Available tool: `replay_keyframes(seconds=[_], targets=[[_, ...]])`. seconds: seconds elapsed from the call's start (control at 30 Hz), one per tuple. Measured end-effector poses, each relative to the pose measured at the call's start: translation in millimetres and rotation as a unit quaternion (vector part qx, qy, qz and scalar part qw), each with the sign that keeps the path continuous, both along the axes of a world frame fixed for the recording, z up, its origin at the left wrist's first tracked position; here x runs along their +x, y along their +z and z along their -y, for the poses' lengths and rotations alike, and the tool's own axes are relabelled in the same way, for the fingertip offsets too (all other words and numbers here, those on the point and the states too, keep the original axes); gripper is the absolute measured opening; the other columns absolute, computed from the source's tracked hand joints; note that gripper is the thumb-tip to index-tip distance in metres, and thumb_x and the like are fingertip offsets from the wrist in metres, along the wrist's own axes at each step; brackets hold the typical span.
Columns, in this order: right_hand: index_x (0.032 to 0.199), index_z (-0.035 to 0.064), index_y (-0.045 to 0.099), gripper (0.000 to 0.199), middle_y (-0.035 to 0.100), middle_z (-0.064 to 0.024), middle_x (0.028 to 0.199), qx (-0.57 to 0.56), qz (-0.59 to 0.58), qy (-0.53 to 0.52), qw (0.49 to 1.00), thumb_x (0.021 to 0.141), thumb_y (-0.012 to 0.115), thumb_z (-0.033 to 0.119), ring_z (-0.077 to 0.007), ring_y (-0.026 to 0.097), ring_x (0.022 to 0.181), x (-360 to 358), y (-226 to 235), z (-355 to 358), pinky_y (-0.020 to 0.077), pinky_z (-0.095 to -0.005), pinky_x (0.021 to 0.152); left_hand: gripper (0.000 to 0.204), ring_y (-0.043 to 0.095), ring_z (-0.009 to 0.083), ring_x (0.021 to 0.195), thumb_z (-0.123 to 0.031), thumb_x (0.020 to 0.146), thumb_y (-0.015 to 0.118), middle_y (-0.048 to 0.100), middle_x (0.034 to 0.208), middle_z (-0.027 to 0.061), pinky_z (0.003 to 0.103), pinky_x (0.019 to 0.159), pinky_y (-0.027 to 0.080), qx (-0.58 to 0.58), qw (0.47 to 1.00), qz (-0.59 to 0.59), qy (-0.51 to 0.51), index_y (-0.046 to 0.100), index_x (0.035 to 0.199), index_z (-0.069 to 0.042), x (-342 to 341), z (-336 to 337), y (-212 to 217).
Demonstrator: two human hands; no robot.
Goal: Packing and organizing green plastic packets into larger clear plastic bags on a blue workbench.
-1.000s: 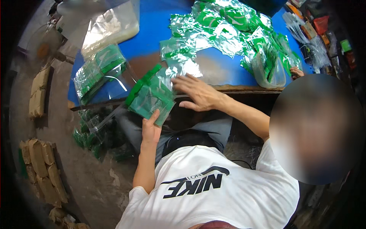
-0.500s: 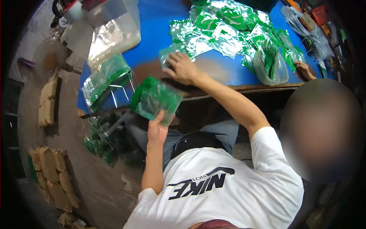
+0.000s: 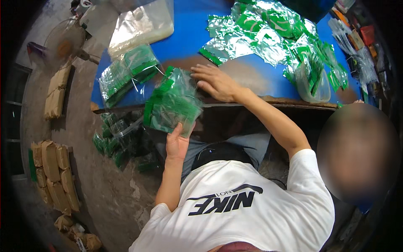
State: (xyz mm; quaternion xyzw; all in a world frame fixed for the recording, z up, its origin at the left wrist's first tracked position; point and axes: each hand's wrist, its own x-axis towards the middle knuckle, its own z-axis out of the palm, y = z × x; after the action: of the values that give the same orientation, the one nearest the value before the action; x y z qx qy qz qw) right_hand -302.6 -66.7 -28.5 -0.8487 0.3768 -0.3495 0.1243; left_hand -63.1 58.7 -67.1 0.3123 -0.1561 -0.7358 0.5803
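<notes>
My left hand (image 3: 177, 143) is closed on the lower edge of a stack of clear-and-green plastic packets (image 3: 170, 111), held at the table's front edge with the thumb on top. Another green packet (image 3: 181, 80) overlaps the stack's far end and reaches over the table. Beside that packet's right side lies my right hand (image 3: 216, 84), palm down over the table edge, its fingers stretched out. Its fingertips are close to the packet; whether they touch it I cannot tell. To the left, filled green packets (image 3: 128, 75) stand in rows inside a clear bag on the table.
On the blue table (image 3: 184, 42) lies a heap of silver-and-green sachets (image 3: 260, 38). A clear tub (image 3: 312, 90) of sachets stands near the front edge. Clear bags (image 3: 142, 27) are stacked at the back left. Another person sits at the right. A fan (image 3: 65, 44) stands left.
My right hand has drawn a packet off the table toward the stack in my left hand, so it now overlaps the stack. The view has shifted slightly.
</notes>
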Motion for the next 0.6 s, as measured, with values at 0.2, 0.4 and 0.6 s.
replay_keyframes(seconds=[0.2, 0.4, 0.6], targets=[[0.115, -0.0016, 0.063, 0.036, 0.064, -0.0218, 0.117, 0.177, -0.072, 0.154, 0.969, 0.101, 0.046, 0.027, -0.0382, 0.060, 0.111, 18, 28, -35, 0.0461, -0.0458, 0.098, 0.036, 0.060, 0.0260, 0.118, -0.010, 0.095, 0.063, 0.062, 0.126, 0.0114, 0.042, 0.102, 0.051, 0.037, 0.999, -0.016, 0.008, 0.055, 0.129, 0.000, 2, 8, -11], [0.122, -0.0018, 0.057, 0.049, 0.056, -0.0249, 0.127, -0.007, -0.100, -0.149, 0.984, 0.100, 0.046, 0.041, -0.0410, 0.052, 0.120, -13, 12, 24, 0.0399, -0.0476, 0.103, 0.045, 0.058, 0.0283, 0.120, -0.003, 0.093, 0.061, 0.059, 0.131, 0.0127, 0.044, 0.100, 0.051, 0.000, 0.996, 0.079, -0.038, 0.049, 0.136, -0.001, -7, 9, -6], [0.121, 0.0041, 0.065, 0.051, 0.056, -0.0213, 0.110, 0.024, -0.230, -0.075, 0.970, 0.099, 0.046, 0.046, -0.0387, 0.051, 0.112, 16, 34, -2, 0.0402, -0.0482, 0.098, 0.050, 0.057, 0.0245, 0.121, 0.006, 0.088, 0.060, 0.059, 0.131, 0.0082, 0.043, 0.108, 0.045, -0.003, 0.998, -0.012, -0.057, 0.051, 0.136, -0.004, -8, -13, -11]])
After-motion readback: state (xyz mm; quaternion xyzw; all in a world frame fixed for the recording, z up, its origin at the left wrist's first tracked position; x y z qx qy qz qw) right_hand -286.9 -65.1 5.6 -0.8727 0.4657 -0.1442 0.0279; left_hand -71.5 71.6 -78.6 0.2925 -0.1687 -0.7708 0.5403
